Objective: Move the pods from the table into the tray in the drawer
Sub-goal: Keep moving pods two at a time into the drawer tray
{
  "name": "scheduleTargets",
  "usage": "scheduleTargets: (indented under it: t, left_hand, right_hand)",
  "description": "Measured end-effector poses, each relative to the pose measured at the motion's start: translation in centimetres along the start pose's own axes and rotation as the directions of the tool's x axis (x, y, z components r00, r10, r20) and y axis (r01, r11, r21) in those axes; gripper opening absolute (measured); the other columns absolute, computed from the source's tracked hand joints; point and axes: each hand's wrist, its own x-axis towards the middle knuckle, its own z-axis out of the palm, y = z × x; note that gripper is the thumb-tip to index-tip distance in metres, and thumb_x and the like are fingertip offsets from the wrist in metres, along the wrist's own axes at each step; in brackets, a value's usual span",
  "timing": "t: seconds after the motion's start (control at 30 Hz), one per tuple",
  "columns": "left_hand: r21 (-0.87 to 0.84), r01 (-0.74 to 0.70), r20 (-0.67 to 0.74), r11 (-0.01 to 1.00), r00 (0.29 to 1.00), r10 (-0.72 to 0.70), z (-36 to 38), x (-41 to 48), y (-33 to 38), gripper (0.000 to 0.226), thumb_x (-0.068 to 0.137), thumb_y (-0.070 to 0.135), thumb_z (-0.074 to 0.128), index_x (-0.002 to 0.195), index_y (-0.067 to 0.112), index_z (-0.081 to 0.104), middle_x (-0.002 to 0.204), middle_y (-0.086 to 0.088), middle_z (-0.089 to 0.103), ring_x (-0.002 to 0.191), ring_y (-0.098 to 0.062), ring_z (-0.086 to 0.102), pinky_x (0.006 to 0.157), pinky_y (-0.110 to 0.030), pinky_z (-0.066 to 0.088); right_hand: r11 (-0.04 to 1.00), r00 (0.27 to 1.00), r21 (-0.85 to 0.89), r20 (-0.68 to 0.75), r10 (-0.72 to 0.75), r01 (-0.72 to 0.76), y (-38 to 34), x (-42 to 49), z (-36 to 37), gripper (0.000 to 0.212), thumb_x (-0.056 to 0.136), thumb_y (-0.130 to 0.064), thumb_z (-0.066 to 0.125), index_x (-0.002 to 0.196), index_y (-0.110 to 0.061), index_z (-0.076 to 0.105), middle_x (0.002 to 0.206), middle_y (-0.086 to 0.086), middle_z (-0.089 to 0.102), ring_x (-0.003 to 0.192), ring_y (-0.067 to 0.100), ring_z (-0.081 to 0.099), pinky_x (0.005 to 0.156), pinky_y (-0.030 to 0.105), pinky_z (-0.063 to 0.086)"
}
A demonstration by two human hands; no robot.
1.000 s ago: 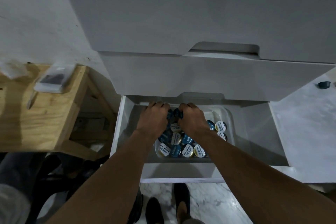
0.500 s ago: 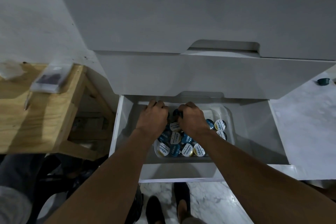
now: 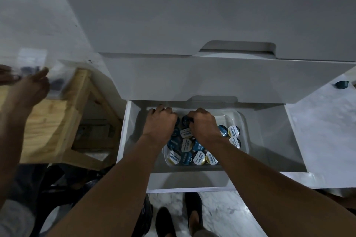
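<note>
- Head cam looks straight down into an open white drawer (image 3: 123,136), and both of the person's arms reach into it.
- A clear plastic tray (image 3: 243,121) sits on the drawer floor, nearer the left wall than the right.
- Most of the pods (image 3: 186,146) are already in the tray, bunched over its left and middle parts. Some show white or yellow printed lids and some blue, and a few more lie along the right edge.
- The left hand (image 3: 160,121) is knuckles-up over the tray's far left corner with its fingers curled down. They're hidden, so can't tell if they've got anything.
- The right hand (image 3: 204,123) is just beside it at the far edge, also curled, and its fingers touch a dark blue pod between the two hands. Can't tell if that's an actual grip or not.
- One loose pod (image 3: 342,84) sits on the pale marbled top (image 3: 317,131) to the right, well apart from the drawer.
- Off to the left there's a wooden bench (image 3: 44,121). Another person's hand (image 3: 28,90) is over its far edge by a blurry clear packet (image 3: 55,77).
- Dark shoes (image 3: 165,223) are on the floor below the drawer front.
</note>
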Motion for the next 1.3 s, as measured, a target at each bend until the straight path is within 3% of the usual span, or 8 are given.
scheduleTargets:
  t: [0.33,0.57,0.63,0.73,0.83,1.03,1.2,1.3]
  left_hand:
    - [0.031,0.003,0.026,1.0,1.0,-0.004,0.0,0.2,0.2,0.021,0.087,0.024,0.058,0.107,0.023,0.064,0.11,0.0,0.064,0.115,-0.024,0.048,0.102,-0.045,0.035]
    - [-0.028,-0.05,-0.031,0.998,0.998,0.049,-0.1,0.0,-0.5,0.024,0.086,0.022,0.06,0.109,0.022,0.062,0.115,0.001,0.062,0.114,-0.021,0.051,0.105,-0.043,0.033]
    - [-0.059,-0.043,-0.065,0.997,0.997,0.039,-0.3,-0.2,-0.7,0.026,0.087,0.018,0.057,0.113,0.019,0.061,0.117,-0.001,0.062,0.112,-0.021,0.052,0.102,-0.04,0.037]
    - [-0.172,0.076,-0.055,0.982,0.995,-0.087,-1.1,-1.0,-1.0,0.026,0.089,0.013,0.054,0.114,0.013,0.06,0.114,-0.008,0.063,0.104,-0.026,0.058,0.089,-0.04,0.047]
    - [-0.164,0.143,-0.031,0.976,0.988,-0.15,-1.9,-2.0,-1.4,0.021,0.09,0.016,0.051,0.109,0.012,0.06,0.107,-0.01,0.063,0.094,-0.027,0.062,0.081,-0.04,0.05]
    - [-0.14,-0.009,-0.066,0.99,0.998,0.0,-4.0,-3.4,0.2,0.025,0.095,0.021,0.047,0.118,0.014,0.054,0.115,-0.006,0.059,0.099,-0.026,0.06,0.078,-0.037,0.048]
    - [-0.135,-0.117,-0.163,0.984,0.982,0.095,-6.2,-3.6,3.0,0.033,0.098,0.029,0.039,0.125,0.012,0.049,0.123,-0.007,0.054,0.106,-0.027,0.055,0.083,-0.039,0.049]
    - [-0.094,-0.192,-0.221,0.977,0.961,0.168,-7.6,-3.3,5.5,0.034,0.098,0.03,0.037,0.125,0.012,0.049,0.123,-0.008,0.054,0.109,-0.025,0.053,0.087,-0.039,0.047]
  right_hand:
    - [1.0,1.0,0.018,0.004,-0.008,0.008,-0.3,0.1,0.0,0.027,0.09,-0.005,0.052,0.115,-0.006,0.062,0.114,0.016,0.057,0.104,0.033,0.056,0.09,0.038,0.05]
    - [1.0,1.0,0.019,-0.01,-0.015,0.015,-0.3,-0.3,-0.4,0.029,0.09,-0.007,0.055,0.118,-0.005,0.06,0.117,0.015,0.056,0.105,0.031,0.057,0.093,0.036,0.05]
    - [1.0,1.0,0.011,-0.029,-0.002,0.002,-0.2,-0.4,-0.7,0.03,0.091,-0.011,0.055,0.12,-0.006,0.059,0.118,0.015,0.057,0.105,0.03,0.057,0.092,0.036,0.05]
    - [1.0,0.997,-0.015,-0.069,0.021,-0.023,0.3,-1.3,-1.5,0.03,0.091,-0.016,0.055,0.12,-0.007,0.058,0.117,0.013,0.057,0.105,0.028,0.057,0.089,0.035,0.048]
    - [0.997,0.993,-0.058,-0.116,0.035,-0.042,1.0,-2.8,-2.6,0.03,0.09,-0.017,0.059,0.118,-0.007,0.058,0.117,0.012,0.059,0.104,0.027,0.057,0.091,0.035,0.049]
    - [0.987,0.988,-0.153,-0.156,0.013,-0.037,1.4,-6.2,-5.5,0.031,0.097,-0.021,0.046,0.124,-0.009,0.054,0.126,0.009,0.054,0.111,0.029,0.053,0.09,0.035,0.042]
    - [0.993,0.965,-0.108,-0.263,0.019,-0.049,2.7,-8.3,-7.8,0.035,0.095,-0.024,0.05,0.126,-0.006,0.053,0.124,0.014,0.053,0.113,0.029,0.053,0.098,0.038,0.043]
    - [0.989,0.947,-0.134,-0.321,0.014,-0.06,4.1,-9.7,-9.7,0.032,0.093,-0.023,0.052,0.12,-0.006,0.056,0.118,0.014,0.056,0.109,0.03,0.053,0.093,0.037,0.043]
